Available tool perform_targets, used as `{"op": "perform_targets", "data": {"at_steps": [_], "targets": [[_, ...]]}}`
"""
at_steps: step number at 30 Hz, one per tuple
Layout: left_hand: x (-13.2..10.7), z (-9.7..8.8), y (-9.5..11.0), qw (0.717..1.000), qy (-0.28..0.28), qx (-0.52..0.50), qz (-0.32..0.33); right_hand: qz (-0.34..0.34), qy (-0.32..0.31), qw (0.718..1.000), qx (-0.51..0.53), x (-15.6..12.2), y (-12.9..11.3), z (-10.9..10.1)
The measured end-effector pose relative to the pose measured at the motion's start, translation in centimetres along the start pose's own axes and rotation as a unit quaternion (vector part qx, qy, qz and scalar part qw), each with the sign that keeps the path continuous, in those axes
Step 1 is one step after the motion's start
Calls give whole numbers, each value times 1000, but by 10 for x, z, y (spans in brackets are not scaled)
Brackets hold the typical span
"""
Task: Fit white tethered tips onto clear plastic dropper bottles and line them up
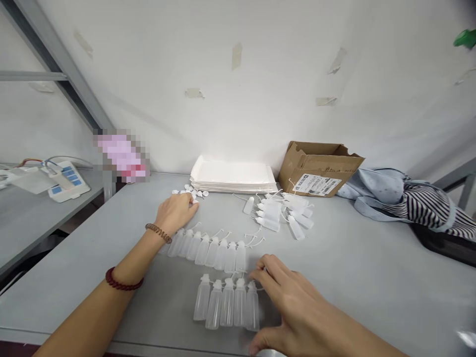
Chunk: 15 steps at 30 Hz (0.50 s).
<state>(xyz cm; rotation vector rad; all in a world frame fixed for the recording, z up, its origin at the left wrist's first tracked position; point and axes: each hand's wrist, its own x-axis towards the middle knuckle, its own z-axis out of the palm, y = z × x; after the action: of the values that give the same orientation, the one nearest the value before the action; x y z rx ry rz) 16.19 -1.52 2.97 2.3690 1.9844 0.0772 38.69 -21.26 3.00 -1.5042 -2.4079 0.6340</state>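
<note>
My left hand (174,211) reaches to a small pile of white caps (203,194) near the stack. Its fingers are curled down among them, and the fingertips are mostly hidden. Below that wrist runs a slanting row of clear plastic dropper bottles (211,253) with thin cap straps at their necks. Closer to the table's front edge, several more dropper bottles (228,305) lie side by side with white tops. My right hand (290,297) is just right of this front group, thumb and fingers spread apart, holding nothing visible. Whether its index finger touches the end bottle is unclear.
Loose dropper bottles (269,213) lie in a heap before an open cardboard box (323,171). A stack of white trays (232,173) stands against the wall. Blue and striped cloth (383,193) lies at right. A white device (69,181) sits on the left table.
</note>
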Motion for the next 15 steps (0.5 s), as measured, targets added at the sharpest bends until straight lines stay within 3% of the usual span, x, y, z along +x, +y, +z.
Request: {"op": "perform_targets", "data": {"at_steps": [9,15], "targets": [[-1,-2,1,999,13,-42,-3,16,-19,1000,2,1,-2,0],[-9,-14,7,991,11,-130,31,-14,45,998,49,-1,5,-12]]}}
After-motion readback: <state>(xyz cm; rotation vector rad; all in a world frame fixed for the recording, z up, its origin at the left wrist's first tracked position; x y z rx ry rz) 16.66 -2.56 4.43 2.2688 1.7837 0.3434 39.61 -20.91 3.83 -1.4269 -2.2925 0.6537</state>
